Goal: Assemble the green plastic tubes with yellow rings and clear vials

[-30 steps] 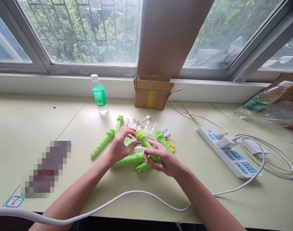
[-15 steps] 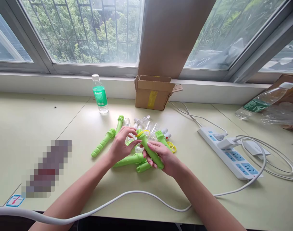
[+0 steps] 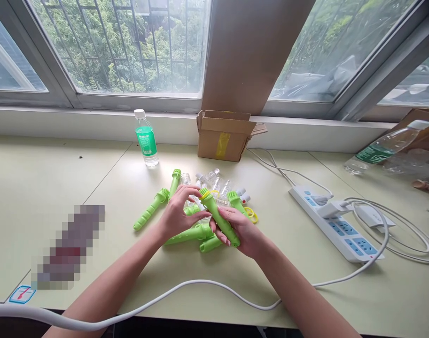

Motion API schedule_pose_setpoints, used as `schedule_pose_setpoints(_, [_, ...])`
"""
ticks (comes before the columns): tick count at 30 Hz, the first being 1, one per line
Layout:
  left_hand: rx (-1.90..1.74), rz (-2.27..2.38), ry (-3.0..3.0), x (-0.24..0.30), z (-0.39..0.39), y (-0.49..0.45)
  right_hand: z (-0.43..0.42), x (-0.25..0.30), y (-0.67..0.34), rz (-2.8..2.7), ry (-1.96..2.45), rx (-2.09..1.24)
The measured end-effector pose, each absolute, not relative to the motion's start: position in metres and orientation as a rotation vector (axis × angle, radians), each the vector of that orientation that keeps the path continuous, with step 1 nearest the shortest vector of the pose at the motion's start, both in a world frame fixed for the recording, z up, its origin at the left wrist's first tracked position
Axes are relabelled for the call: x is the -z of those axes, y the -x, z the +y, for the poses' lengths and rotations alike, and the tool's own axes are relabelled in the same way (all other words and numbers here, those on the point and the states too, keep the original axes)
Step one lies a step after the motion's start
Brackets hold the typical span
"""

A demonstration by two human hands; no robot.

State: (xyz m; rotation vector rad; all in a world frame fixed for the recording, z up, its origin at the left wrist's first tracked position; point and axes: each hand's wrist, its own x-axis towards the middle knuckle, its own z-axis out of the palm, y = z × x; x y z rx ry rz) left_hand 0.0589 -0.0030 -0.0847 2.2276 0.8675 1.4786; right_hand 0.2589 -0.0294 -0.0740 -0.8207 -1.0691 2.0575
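Observation:
My right hand [image 3: 240, 230] is wrapped round a light-green plastic handle [image 3: 217, 218], tilted with its threaded end up and to the left. Around the threaded neck sits a thin yellow ring [image 3: 204, 195]. My left hand [image 3: 181, 211] is at that end, its index fingertip on the ring and its thumb stretched along the near side of the handle. Beneath and around both hands lie more green handles [image 3: 151, 209], clear ribbed plastic pieces [image 3: 225, 188] and small white parts with a red dot [image 3: 245, 199]. Loose yellow rings [image 3: 251, 214] lie beside my right hand.
A water bottle [image 3: 146, 143] and an open cardboard box [image 3: 223, 138] stand by the window. To the right is a power strip [image 3: 336, 225] with plugs and coiled cables. A white cable [image 3: 200, 281] crosses the near table edge. Another bottle [image 3: 383, 148] leans at far right.
My left thumb has slid slightly right and down along the handle. The handle and my right hand have barely moved.

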Motion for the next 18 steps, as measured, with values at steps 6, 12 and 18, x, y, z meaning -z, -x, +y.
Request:
schedule_pose_setpoints(6, [-1.413, 0.846, -2.172, 0.0864, -0.0019, -0.0589, -0.0288, 0.0730, -0.2593, -1.007, 0.879, -2.063])
schedule_pose_setpoints(12, [-1.425, 0.847, -2.153, 0.0900, 0.0000, -0.0604, -0.0303, 0.0682, -0.2581, -1.032, 1.028, -2.022])
schedule_pose_setpoints(18, [-1.460, 0.880, -2.165, 0.0917, 0.0007, -0.0610, -0.0307, 0.0664, -0.2597, -1.104, 1.011, -1.996])
